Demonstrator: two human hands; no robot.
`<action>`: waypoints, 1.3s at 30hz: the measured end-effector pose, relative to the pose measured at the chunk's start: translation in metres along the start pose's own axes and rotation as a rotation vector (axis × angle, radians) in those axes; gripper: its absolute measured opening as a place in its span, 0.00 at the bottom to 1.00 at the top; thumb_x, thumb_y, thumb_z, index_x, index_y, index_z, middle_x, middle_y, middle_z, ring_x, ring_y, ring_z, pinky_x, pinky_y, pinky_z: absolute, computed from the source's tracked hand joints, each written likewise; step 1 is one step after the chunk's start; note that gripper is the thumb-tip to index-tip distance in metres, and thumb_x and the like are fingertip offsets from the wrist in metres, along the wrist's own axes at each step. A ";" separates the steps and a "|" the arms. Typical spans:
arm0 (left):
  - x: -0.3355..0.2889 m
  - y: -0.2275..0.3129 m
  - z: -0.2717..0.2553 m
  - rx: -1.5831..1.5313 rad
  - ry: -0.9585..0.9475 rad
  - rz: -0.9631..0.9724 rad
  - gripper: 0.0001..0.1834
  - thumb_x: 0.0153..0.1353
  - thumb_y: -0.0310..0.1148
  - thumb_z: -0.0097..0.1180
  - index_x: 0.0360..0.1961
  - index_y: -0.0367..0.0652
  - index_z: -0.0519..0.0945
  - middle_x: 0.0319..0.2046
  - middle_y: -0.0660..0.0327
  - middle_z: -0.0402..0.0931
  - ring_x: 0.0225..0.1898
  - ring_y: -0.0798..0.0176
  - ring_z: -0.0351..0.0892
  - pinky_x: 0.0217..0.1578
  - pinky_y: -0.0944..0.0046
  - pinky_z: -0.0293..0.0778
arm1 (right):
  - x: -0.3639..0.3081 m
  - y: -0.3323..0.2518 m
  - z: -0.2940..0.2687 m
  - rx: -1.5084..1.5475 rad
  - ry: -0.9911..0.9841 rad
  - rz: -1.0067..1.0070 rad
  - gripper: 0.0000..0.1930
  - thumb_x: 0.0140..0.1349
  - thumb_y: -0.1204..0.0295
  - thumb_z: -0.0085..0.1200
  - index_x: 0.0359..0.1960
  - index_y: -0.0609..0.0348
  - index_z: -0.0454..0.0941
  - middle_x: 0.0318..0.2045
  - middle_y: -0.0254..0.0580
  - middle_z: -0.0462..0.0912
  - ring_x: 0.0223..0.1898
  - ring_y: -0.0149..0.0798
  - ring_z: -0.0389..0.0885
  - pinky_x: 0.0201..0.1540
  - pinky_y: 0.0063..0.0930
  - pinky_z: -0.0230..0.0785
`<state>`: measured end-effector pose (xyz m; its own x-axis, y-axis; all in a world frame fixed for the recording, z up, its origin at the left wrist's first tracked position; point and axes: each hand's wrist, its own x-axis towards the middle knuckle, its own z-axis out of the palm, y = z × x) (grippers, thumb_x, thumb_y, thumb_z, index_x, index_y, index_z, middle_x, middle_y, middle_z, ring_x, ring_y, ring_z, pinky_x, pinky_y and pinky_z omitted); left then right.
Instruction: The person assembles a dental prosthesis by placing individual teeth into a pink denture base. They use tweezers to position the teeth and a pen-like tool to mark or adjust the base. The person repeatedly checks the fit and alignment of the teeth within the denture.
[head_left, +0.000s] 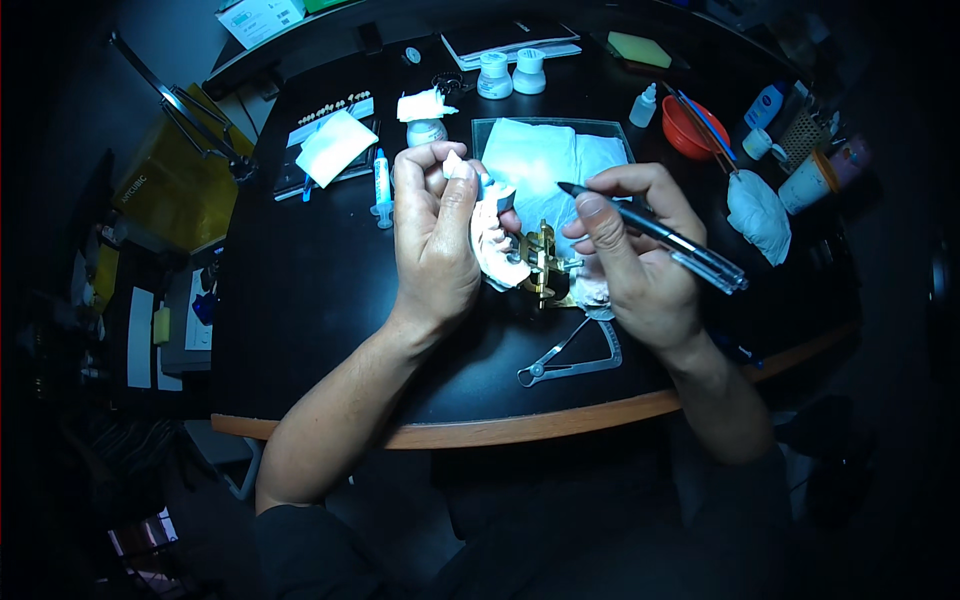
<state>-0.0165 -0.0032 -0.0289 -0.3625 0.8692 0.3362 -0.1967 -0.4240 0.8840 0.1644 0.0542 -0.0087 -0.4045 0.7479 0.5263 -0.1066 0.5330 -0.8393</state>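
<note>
A white plaster dental cast (490,248) with a row of teeth is gripped by my left hand (435,225). Between that hand's thumb and forefinger shows a small white tip; whether it belongs to the cast I cannot tell. A brass hinged articulator (543,265) stands right beside the cast, with a second plaster piece (593,284) on its right side. My right hand (645,265) is closed around a black pen (650,224), its tip pointing left toward the cast, apart from it. My right hand's lower fingers partly cover the second plaster piece; contact is unclear.
A metal caliper (570,370) lies near the table's wooden front edge (520,427). Behind my hands is white tissue (530,150) on a tray. A syringe (382,188) lies left, two white jars (494,77) at the back, and a red bowl (688,130) right.
</note>
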 end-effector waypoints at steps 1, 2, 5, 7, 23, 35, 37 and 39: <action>0.001 0.000 0.000 -0.013 -0.007 0.003 0.13 0.82 0.34 0.41 0.59 0.39 0.60 0.41 0.56 0.73 0.31 0.70 0.81 0.28 0.72 0.80 | -0.001 0.005 0.000 -0.048 -0.013 -0.007 0.13 0.71 0.65 0.64 0.42 0.64 0.80 0.31 0.37 0.82 0.31 0.25 0.83 0.29 0.18 0.73; 0.002 0.000 0.001 -0.027 -0.014 0.007 0.14 0.82 0.34 0.41 0.60 0.39 0.60 0.42 0.56 0.73 0.31 0.69 0.82 0.28 0.72 0.80 | 0.000 0.006 0.002 -0.036 -0.007 -0.026 0.14 0.70 0.63 0.65 0.41 0.64 0.81 0.31 0.37 0.82 0.30 0.24 0.80 0.27 0.18 0.69; 0.001 0.000 -0.001 -0.030 -0.019 0.010 0.14 0.82 0.33 0.40 0.60 0.38 0.60 0.41 0.56 0.73 0.32 0.69 0.82 0.28 0.72 0.80 | 0.002 0.016 0.005 0.014 -0.039 -0.133 0.14 0.70 0.63 0.65 0.41 0.64 0.81 0.31 0.38 0.82 0.29 0.24 0.79 0.27 0.17 0.67; 0.001 -0.001 -0.001 -0.023 -0.017 0.017 0.13 0.82 0.33 0.40 0.60 0.38 0.60 0.42 0.56 0.73 0.32 0.69 0.82 0.28 0.72 0.80 | 0.001 0.004 0.001 -0.017 -0.037 -0.047 0.13 0.71 0.65 0.63 0.41 0.65 0.82 0.30 0.37 0.82 0.28 0.23 0.78 0.26 0.17 0.67; 0.002 0.000 -0.001 -0.050 -0.028 0.004 0.14 0.80 0.29 0.41 0.60 0.36 0.60 0.43 0.55 0.73 0.32 0.69 0.83 0.29 0.70 0.82 | 0.018 -0.001 -0.031 -0.465 -0.283 -0.131 0.18 0.59 0.62 0.72 0.41 0.65 0.82 0.33 0.45 0.85 0.32 0.37 0.85 0.36 0.32 0.74; 0.001 0.000 -0.003 -0.009 -0.032 0.024 0.13 0.81 0.31 0.41 0.60 0.36 0.60 0.42 0.55 0.73 0.32 0.69 0.83 0.28 0.72 0.82 | 0.025 -0.016 -0.067 -0.549 -0.622 -0.001 0.31 0.43 0.56 0.82 0.41 0.63 0.81 0.39 0.44 0.86 0.44 0.40 0.85 0.50 0.34 0.77; 0.002 -0.001 -0.004 0.001 -0.041 0.032 0.13 0.81 0.31 0.41 0.60 0.36 0.60 0.42 0.55 0.74 0.31 0.69 0.83 0.27 0.72 0.82 | 0.026 -0.017 -0.073 -0.596 -0.593 0.029 0.31 0.44 0.54 0.82 0.41 0.63 0.81 0.38 0.43 0.84 0.41 0.38 0.84 0.47 0.33 0.76; 0.003 -0.002 -0.004 -0.004 -0.040 0.025 0.14 0.81 0.32 0.41 0.60 0.37 0.61 0.41 0.55 0.74 0.31 0.69 0.84 0.26 0.72 0.82 | 0.028 -0.021 -0.080 -0.628 -0.519 0.087 0.31 0.44 0.53 0.82 0.41 0.63 0.81 0.37 0.42 0.84 0.40 0.38 0.83 0.46 0.33 0.76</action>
<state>-0.0208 -0.0010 -0.0309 -0.3306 0.8676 0.3715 -0.1916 -0.4471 0.8737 0.2276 0.0957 0.0348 -0.7732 0.6005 0.2038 0.4110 0.7192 -0.5602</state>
